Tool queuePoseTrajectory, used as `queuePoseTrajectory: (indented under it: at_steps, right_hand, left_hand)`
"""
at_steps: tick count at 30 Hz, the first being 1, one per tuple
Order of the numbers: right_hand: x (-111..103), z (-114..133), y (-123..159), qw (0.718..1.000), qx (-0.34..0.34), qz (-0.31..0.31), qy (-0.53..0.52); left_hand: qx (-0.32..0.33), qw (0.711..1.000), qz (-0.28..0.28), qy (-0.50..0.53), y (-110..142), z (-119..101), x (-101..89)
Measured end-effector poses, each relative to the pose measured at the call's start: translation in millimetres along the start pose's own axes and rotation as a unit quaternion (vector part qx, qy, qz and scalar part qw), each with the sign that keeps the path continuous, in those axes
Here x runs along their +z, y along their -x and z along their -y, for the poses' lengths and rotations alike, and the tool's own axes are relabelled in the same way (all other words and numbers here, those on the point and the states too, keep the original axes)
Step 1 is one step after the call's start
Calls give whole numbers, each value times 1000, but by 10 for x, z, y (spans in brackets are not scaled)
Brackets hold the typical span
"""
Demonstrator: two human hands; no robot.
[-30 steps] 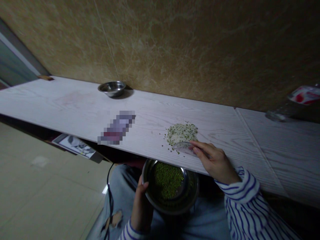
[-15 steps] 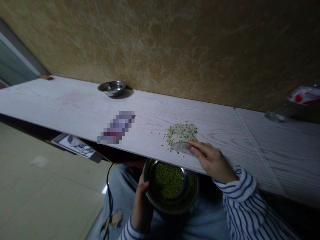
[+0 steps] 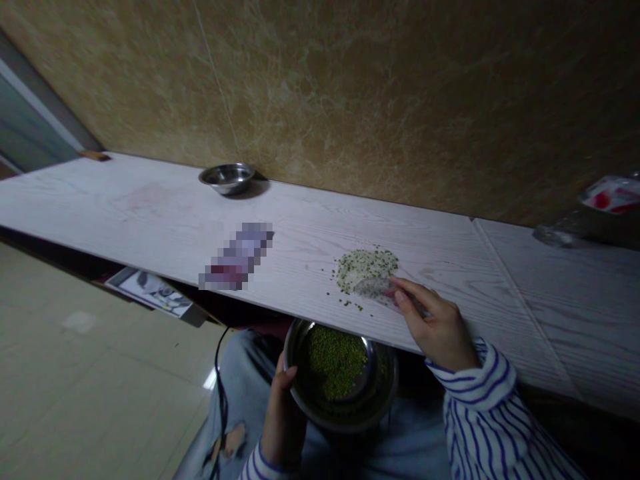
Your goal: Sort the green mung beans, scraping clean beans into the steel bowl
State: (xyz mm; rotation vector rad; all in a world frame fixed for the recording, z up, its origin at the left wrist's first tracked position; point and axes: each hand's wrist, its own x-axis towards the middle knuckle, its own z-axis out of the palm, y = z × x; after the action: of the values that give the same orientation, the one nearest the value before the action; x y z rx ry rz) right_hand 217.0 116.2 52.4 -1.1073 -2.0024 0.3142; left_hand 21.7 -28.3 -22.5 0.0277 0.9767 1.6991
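Note:
My left hand [image 3: 283, 415] grips the rim of a steel bowl [image 3: 300, 400] full of green mung beans [image 3: 336, 361], held on my lap just below the table edge. My right hand [image 3: 434, 325] rests on the white wooden table [image 3: 150, 220] and pinches a thin clear plastic piece [image 3: 373, 289] that lies flat against the near side of a small pile of mixed green beans and white grains [image 3: 364, 265]. A few loose beans [image 3: 353, 305] are scattered between the pile and the table edge.
An empty steel bowl [image 3: 227, 177] stands at the back by the marbled wall. A pixelated flat item [image 3: 237, 256] lies left of the pile. A clear bottle with a red and white label [image 3: 595, 210] lies at the far right. A picture card [image 3: 150, 292] sits below the table.
My right hand has slid the plastic piece slightly up into the near edge of the pile. The left hand and its bowl have stayed put.

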Motion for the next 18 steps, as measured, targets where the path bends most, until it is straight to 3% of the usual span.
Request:
queuePoseTrajectory:
  at_steps: [18]
  right_hand:
    - [-2,68,-41,998,-44,40,-12]
  left_hand:
    - [-4,1000,-1,-8,4,-2,18]
